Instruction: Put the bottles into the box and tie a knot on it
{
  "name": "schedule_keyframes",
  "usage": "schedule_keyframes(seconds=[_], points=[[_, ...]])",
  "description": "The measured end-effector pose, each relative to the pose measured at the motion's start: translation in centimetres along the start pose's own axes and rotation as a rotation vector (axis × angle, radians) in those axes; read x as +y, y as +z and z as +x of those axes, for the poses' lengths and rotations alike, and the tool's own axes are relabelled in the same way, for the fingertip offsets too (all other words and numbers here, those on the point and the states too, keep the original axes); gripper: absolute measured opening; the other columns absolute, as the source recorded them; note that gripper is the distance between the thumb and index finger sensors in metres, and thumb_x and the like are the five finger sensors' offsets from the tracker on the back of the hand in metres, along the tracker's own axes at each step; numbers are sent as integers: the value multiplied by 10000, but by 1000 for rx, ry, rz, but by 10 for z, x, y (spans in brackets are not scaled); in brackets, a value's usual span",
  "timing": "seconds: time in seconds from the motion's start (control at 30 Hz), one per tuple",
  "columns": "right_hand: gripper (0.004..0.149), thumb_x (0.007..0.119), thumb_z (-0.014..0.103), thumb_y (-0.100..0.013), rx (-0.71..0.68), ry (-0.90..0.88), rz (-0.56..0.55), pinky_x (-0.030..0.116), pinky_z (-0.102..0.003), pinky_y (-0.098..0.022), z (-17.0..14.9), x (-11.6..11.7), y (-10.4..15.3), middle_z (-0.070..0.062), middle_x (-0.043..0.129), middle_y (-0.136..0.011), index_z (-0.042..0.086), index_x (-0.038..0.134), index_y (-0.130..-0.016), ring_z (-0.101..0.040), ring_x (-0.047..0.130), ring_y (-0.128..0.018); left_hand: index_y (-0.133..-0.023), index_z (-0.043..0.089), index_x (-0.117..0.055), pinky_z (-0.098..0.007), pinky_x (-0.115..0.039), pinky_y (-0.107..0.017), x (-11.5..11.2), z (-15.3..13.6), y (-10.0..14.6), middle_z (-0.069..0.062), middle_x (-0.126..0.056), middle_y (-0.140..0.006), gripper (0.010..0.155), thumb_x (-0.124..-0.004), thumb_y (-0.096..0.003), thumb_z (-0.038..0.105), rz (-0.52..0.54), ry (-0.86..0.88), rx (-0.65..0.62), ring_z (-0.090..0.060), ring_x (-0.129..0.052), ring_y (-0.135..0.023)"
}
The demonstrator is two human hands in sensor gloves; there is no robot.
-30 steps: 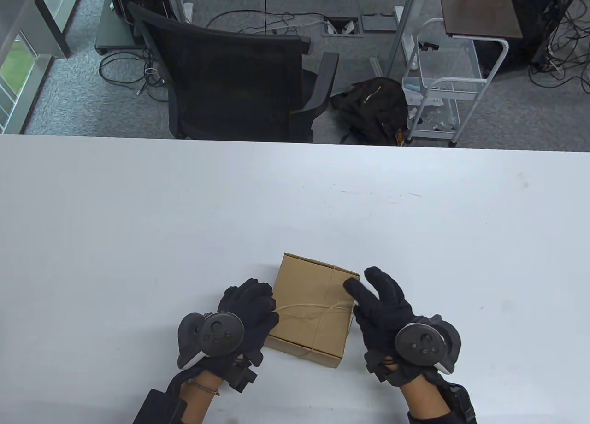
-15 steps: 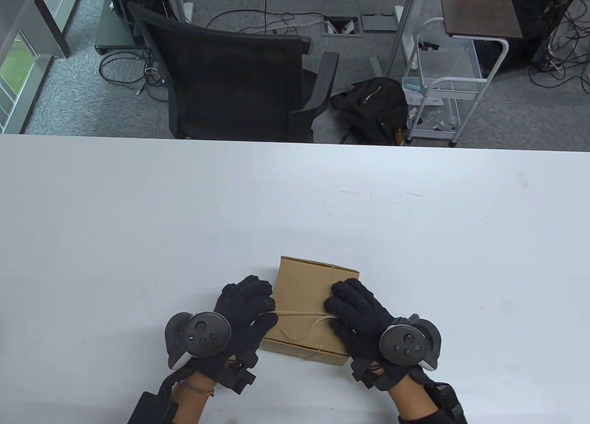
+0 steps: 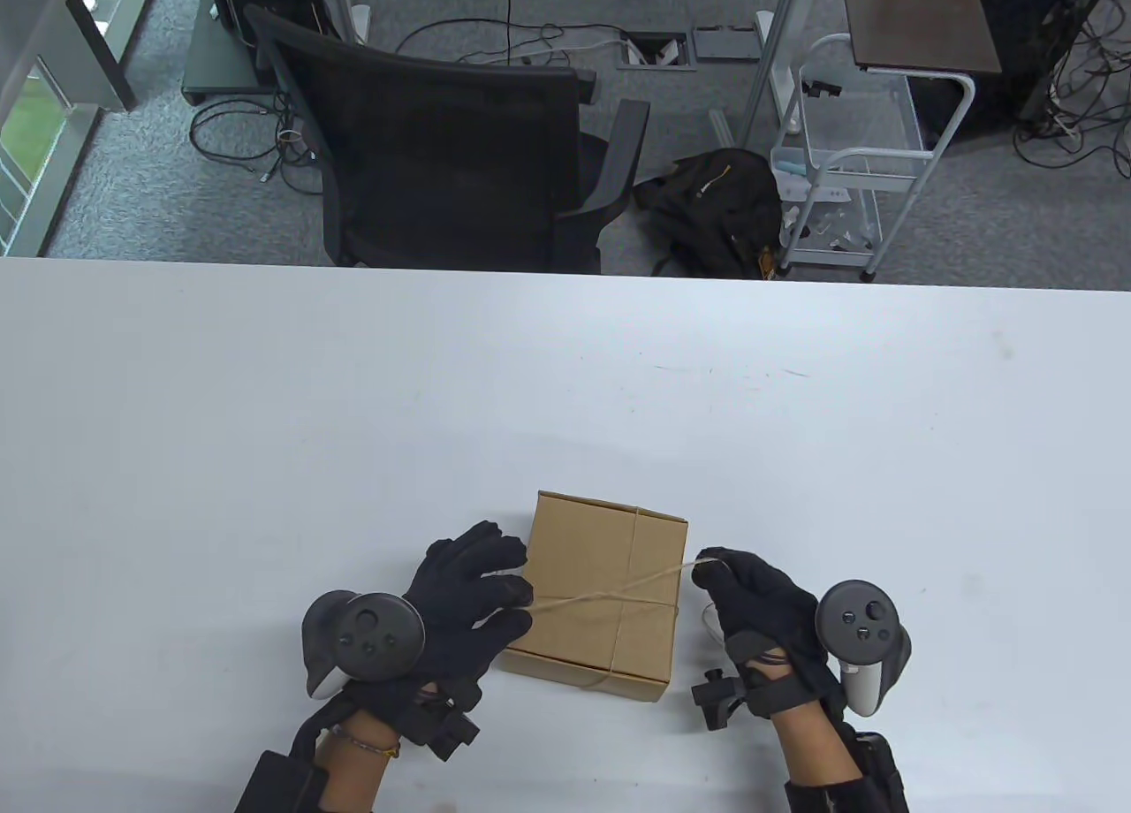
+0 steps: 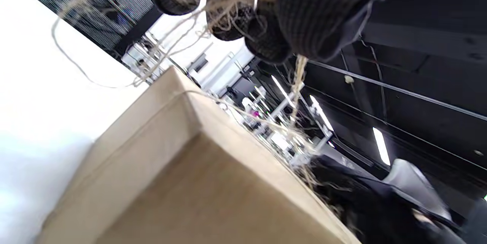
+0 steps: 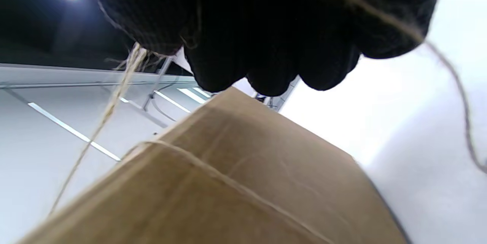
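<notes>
A closed brown cardboard box (image 3: 601,592) sits near the table's front edge, wrapped crosswise in thin twine (image 3: 610,594). No bottles show. My left hand (image 3: 482,596) is at the box's left side and pinches one twine end against the edge; in the left wrist view its fingertips (image 4: 266,42) hold frayed twine (image 4: 298,72) above the box (image 4: 190,183). My right hand (image 3: 751,596) is just right of the box, fist closed round the other twine end, which runs taut across the lid. In the right wrist view the curled fingers (image 5: 266,46) hold twine (image 5: 110,110) above the box (image 5: 236,183).
The white table (image 3: 265,424) stretches wide around the box. Beyond its far edge stand a black office chair (image 3: 442,141), a backpack (image 3: 716,212) on the floor and a white wire cart (image 3: 848,159).
My right hand has come off the box lid and pulled to the right with a twine end, drawing the twine taut. The left hand has shifted slightly left, still at the box's side.
</notes>
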State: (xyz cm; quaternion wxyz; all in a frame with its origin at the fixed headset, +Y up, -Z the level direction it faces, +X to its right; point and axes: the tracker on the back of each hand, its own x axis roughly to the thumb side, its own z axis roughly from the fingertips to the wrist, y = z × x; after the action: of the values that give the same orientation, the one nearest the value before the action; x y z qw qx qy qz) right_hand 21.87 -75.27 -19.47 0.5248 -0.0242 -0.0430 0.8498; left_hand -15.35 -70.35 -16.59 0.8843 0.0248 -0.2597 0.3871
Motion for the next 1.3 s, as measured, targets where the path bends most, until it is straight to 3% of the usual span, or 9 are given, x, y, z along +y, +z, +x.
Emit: schedule_keyframes(seconds=[0.13, 0.23, 0.37, 0.5, 0.63, 0.7, 0.77, 1.13, 1.3], points=[[444, 831, 335, -472, -22, 203, -76, 793, -607, -445, 5, 1, 3, -289, 888, -817, -16, 904, -734, -494, 923, -630, -863, 224, -959, -820, -470, -704, -8, 4, -2, -159, -747, -1175, 449, -939, -444, 382, -70, -160, -34, -539, -611, -1118], [693, 854, 294, -459, -133, 446, -137, 840, -570, -412, 19, 7, 8, -302, 837, -864, 67, 575, -1052, -445, 971, -591, -858, 230, -963, -816, -477, -705, -16, 9, -2, -156, -751, -1172, 448, -941, -436, 381, -75, -312, -49, -531, -620, -1117], [657, 762, 85, -432, -461, 480, 15, 548, -691, -615, 42, 28, 16, -297, 451, -1088, 237, 609, -1053, -588, 529, -887, -860, 226, -960, -816, -468, -708, -19, 13, -2, -161, -742, -1176, 449, -943, -437, 376, -90, -345, -61, -532, -608, -1120], [553, 711, 140, -448, -665, 397, 201, 356, -717, -662, 59, 51, 29, -215, 403, -1139, 167, 741, -999, -547, 319, -970, -858, 228, -957, -816, -469, -707, -21, 15, -2, -162, -743, -1175, 447, -940, -437, 378, -92, -359, -72, -531, -609, -1120], [681, 682, 396, -505, -645, 363, 428, 208, -726, -659, 61, 73, 36, -199, 227, -1162, 96, 536, -1098, -523, 136, -984, -861, 233, -956, -816, -466, -709, -21, 16, -1, -159, -740, -1178, 446, -940, -439, 377, -96, -369, -79, -530, -605, -1123], [707, 663, 482, -501, -645, 442, 494, 102, -723, -631, 59, 81, 37, -153, 201, -1177, 302, 379, -1123, -495, 93, -995, -860, 236, -959, -816, -464, -710, -22, 16, -1, -160, -739, -1179, 447, -942, -437, 379, -95, -369, -84, -530, -606, -1123], [740, 633, 549, -481, -623, 555, 525, 80, -708, -630, 58, 83, 38, -142, 238, -1183, 229, 471, -1127, -474, 99, -1006, -857, 228, -957, -818, -462, -709, -18, 16, -1, -157, -739, -1179, 454, -941, -434, 392, -109, -366, -77, -527, -600, -1127], [725, 645, 560, -475, -612, 520, 518, 81, -691, -638, 55, 80, 35, -137, 298, -1184, 238, 517, -1112, -464, 132, -1015, -697, 109, -1050, -854, -351, -665, 19, -40, 4, -203, -789, -1149, 624, -766, -483, 623, -210, -122, 215, -586, -591, -1101], [691, 654, 547, -475, -632, 516, 525, 71, -693, -634, 55, 80, 36, -144, 298, -1182, 274, 546, -1101, -467, 131, -1015, -605, 102, -1059, -861, -409, -647, 11, -48, 5, -215, -848, -1086, 485, -944, -422, 536, -57, -199, 387, -614, -667, -1048]])
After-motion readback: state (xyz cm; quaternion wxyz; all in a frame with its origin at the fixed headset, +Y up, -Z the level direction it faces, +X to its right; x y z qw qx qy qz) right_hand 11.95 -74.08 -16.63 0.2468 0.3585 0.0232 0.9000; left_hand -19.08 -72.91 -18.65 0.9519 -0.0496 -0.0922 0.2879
